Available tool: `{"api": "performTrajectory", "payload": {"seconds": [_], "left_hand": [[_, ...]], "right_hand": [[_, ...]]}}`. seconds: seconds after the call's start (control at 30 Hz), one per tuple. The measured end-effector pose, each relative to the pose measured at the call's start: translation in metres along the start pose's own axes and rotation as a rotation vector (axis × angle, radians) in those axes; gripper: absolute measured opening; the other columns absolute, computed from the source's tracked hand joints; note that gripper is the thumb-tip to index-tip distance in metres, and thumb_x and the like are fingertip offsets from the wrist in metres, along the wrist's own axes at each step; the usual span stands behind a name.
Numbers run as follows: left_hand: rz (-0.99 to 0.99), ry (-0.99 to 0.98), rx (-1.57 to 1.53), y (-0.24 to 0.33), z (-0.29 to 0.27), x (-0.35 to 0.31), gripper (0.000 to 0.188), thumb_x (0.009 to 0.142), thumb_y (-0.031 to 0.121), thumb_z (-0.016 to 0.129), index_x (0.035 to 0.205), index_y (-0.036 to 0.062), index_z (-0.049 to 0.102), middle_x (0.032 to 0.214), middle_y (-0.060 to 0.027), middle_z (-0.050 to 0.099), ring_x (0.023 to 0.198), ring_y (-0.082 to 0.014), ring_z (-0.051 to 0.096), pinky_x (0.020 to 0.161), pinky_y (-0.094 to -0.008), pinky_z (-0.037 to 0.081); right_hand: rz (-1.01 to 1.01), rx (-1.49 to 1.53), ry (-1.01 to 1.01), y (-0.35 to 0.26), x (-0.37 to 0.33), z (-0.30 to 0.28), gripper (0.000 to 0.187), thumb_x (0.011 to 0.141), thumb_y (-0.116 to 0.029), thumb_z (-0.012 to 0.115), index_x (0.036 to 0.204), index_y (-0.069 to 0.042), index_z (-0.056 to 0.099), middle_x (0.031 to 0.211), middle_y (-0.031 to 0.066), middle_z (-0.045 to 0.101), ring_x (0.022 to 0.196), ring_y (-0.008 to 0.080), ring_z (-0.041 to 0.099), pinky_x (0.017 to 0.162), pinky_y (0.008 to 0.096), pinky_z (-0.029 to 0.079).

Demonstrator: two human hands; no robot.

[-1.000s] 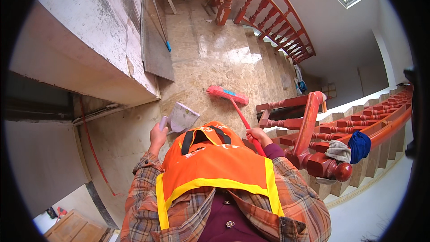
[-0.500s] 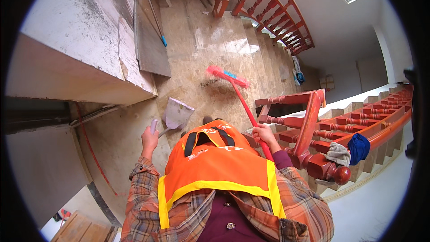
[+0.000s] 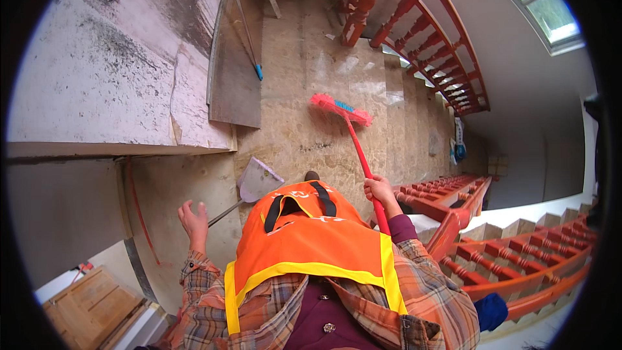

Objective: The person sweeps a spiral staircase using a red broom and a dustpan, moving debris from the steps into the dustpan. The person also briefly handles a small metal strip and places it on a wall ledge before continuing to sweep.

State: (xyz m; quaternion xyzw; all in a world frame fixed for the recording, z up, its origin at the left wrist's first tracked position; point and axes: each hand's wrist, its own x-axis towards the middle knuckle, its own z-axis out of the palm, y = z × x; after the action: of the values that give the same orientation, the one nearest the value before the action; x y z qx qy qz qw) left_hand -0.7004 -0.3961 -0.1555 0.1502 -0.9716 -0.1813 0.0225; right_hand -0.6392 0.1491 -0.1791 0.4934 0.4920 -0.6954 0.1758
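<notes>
My right hand [image 3: 381, 192] is wrapped round the red handle of a broom [image 3: 361, 155]. Its head has pink-red bristles and a blue middle, and is held out over the tiled floor ahead. On the left, my left hand [image 3: 193, 220] has bent fingers, with the thin grey handle of a dustpan [image 3: 258, 180] running up to its palm. The end of that handle is hidden by the hand. The pale lilac pan lies to the right of the hand, beside the orange apron [image 3: 311, 240] with yellow edging that I wear.
A red wooden railing [image 3: 447, 207] stands close on my right, with steps beyond. Another railing [image 3: 414, 32] curves along stairs at the far right. A grey board [image 3: 234, 71] and a blue-tipped pole [image 3: 258, 72] lean on the stained wall [image 3: 123, 78]. A dark patch [image 3: 315, 147] marks the floor.
My view has turned, shifting the railings. The broom head has moved slightly forward, away from the dark patch. My left hand has lowered, and the dustpan's lilac handle end no longer shows.
</notes>
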Motion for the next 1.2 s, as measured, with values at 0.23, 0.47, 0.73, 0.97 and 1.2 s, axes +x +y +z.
{"api": "performTrajectory", "payload": {"seconds": [0.23, 0.47, 0.73, 0.97, 1.2], "left_hand": [[-0.109, 0.021, -0.267, 0.086, 0.012, 0.012, 0.031, 0.094, 0.026, 0.052, 0.077, 0.0011, 0.06, 0.063, -0.0145, 0.058, 0.062, -0.0335, 0.057, 0.063, -0.0408, 0.046], [-0.085, -0.029, -0.288, 0.116, 0.021, 0.024, 0.026, 0.086, 0.028, 0.063, 0.078, 0.0037, 0.061, 0.057, -0.0124, 0.057, 0.051, -0.0264, 0.053, 0.054, -0.0372, 0.044], [-0.297, -0.019, -0.87, 0.148, -0.026, 0.077, 0.027, 0.084, 0.03, 0.07, 0.082, 0.005, 0.059, 0.055, 0.0013, 0.051, 0.042, -0.0088, 0.046, 0.039, -0.0255, 0.036], [-0.069, -0.011, -1.692, 0.201, -0.158, 0.129, 0.035, 0.093, 0.043, 0.054, 0.079, 0.0121, 0.046, 0.053, 0.0072, 0.026, 0.044, -0.0051, 0.027, 0.045, -0.0207, 0.029], [-0.049, -0.086, -1.757, 0.231, -0.168, 0.082, 0.034, 0.091, 0.041, 0.059, 0.087, 0.0096, 0.048, 0.052, 0.0071, 0.029, 0.043, -0.0048, 0.027, 0.045, -0.0224, 0.03]], "right_hand": [[0.274, 0.389, -0.186, -0.058, 0.045, -0.004, 0.011, 0.093, -0.011, 0.048, 0.084, -0.007, 0.043, 0.064, 0.0008, 0.044, 0.047, 0.0061, 0.041, 0.039, 0.0179, 0.038], [0.277, 0.475, -0.199, -0.071, 0.05, -0.007, 0.008, 0.094, -0.008, 0.045, 0.09, -0.006, 0.039, 0.067, 0.0011, 0.042, 0.048, 0.0064, 0.04, 0.039, 0.0176, 0.037], [0.309, 0.499, -0.255, -0.079, 0.058, -0.005, 0.009, 0.095, -0.009, 0.043, 0.09, -0.006, 0.037, 0.066, 0.0005, 0.041, 0.046, 0.0059, 0.04, 0.038, 0.0175, 0.038], [0.289, 0.6, -0.277, -0.091, 0.067, -0.005, 0.006, 0.09, -0.004, 0.043, 0.092, -0.005, 0.038, 0.066, 0.0018, 0.043, 0.047, 0.0064, 0.042, 0.039, 0.016, 0.04], [0.252, 0.469, -0.287, -0.103, 0.059, -0.008, 0.006, 0.088, -0.002, 0.043, 0.09, -0.004, 0.037, 0.066, 0.002, 0.042, 0.047, 0.0081, 0.042, 0.04, 0.0186, 0.04]]}}
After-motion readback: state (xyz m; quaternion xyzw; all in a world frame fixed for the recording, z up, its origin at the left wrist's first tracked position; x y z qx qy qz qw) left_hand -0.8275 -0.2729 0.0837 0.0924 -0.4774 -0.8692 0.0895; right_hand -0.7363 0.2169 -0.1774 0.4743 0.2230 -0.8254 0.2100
